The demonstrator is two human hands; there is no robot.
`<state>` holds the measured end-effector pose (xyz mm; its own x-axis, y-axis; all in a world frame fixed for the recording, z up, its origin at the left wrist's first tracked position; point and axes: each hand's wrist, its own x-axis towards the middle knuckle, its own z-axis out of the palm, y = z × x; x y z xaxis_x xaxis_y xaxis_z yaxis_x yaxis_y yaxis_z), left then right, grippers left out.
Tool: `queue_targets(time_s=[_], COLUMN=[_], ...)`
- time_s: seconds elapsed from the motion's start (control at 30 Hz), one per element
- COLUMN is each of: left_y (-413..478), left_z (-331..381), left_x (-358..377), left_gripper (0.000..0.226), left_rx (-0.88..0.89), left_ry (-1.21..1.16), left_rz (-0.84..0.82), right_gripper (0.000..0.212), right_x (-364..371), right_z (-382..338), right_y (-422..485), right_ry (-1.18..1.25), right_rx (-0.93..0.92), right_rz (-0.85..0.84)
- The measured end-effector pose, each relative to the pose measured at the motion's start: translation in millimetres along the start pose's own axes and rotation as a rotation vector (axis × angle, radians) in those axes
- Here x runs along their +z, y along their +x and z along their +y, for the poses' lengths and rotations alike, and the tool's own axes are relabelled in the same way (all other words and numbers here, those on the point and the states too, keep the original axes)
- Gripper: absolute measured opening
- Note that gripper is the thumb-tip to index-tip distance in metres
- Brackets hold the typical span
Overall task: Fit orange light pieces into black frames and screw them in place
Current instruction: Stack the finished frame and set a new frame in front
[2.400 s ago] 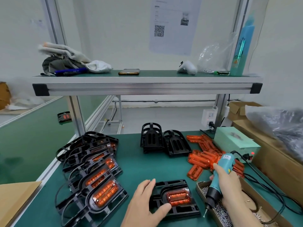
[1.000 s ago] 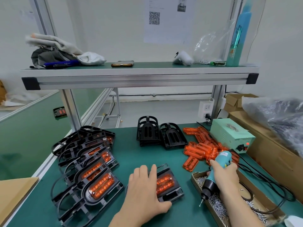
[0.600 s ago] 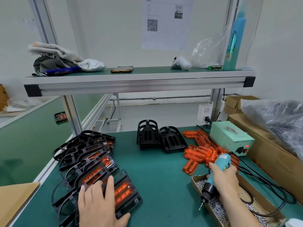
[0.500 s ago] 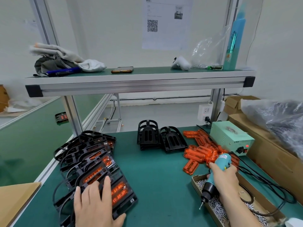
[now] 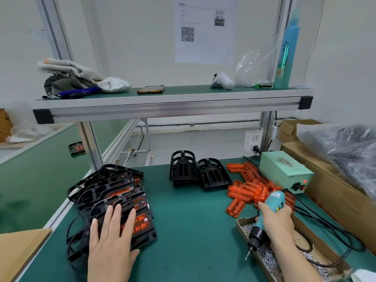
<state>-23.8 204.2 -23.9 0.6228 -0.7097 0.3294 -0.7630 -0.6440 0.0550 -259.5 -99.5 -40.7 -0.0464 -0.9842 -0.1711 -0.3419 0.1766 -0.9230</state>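
Note:
My left hand (image 5: 110, 239) lies flat, fingers straight, on a black frame with an orange light piece (image 5: 142, 222) fitted in it. That frame sits at the near end of a row of several overlapping finished frames (image 5: 107, 188) on the left of the green table. My right hand (image 5: 275, 220) grips a teal electric screwdriver (image 5: 268, 212), tip down over a box of screws (image 5: 270, 259). Two empty black frames (image 5: 200, 174) stand at the middle back. Loose orange light pieces (image 5: 248, 190) are heaped to their right.
A pale green power box (image 5: 284, 171) with black cables (image 5: 329, 226) sits at the right, beside cardboard boxes (image 5: 335, 192) and a plastic bag. An aluminium shelf (image 5: 162, 108) crosses overhead with cloths, a phone and a bottle. Brown cardboard (image 5: 18, 249) lies at the near left edge.
My left hand slid the finished frame from the table's middle leftward onto the near end of the row of finished frames. My right hand kept hold of the screwdriver over the screw box.

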Motion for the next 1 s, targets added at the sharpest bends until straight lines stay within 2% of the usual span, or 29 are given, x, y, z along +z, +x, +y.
queue_targets(time_s=[0.23,0.6,0.8,0.93,1.0], left_y=[-3.1,-5.1,0.5,4.9,8.0], left_z=[-1.6,10.2,54.8,97.0,114.0], left_x=[8.7,6.2,7.8,16.5,23.8], left_gripper=[0.107,0.109,0.109,0.097,0.086], left_rx=[-0.006,0.023,0.164,0.283,0.333], left_ry=[-0.006,-0.021,-0.097,-0.132,-0.134], left_rz=[0.022,-0.001,0.057,-0.017,0.001], right_gripper=[0.067,0.066,0.065,0.067,0.068], right_x=[0.1,0.6,0.7,1.1,1.7], right_z=[-0.3,-1.1,-0.6,-1.1,-0.1], right_y=[-0.3,-2.9,-3.3,-2.5,-1.7], right_ry=[-0.012,0.003,0.010,0.018,0.023], right_rx=[-0.004,-0.009,-0.029,-0.037,-0.043], right_rz=[-0.005,-0.010,-0.002,-0.002,-0.003])
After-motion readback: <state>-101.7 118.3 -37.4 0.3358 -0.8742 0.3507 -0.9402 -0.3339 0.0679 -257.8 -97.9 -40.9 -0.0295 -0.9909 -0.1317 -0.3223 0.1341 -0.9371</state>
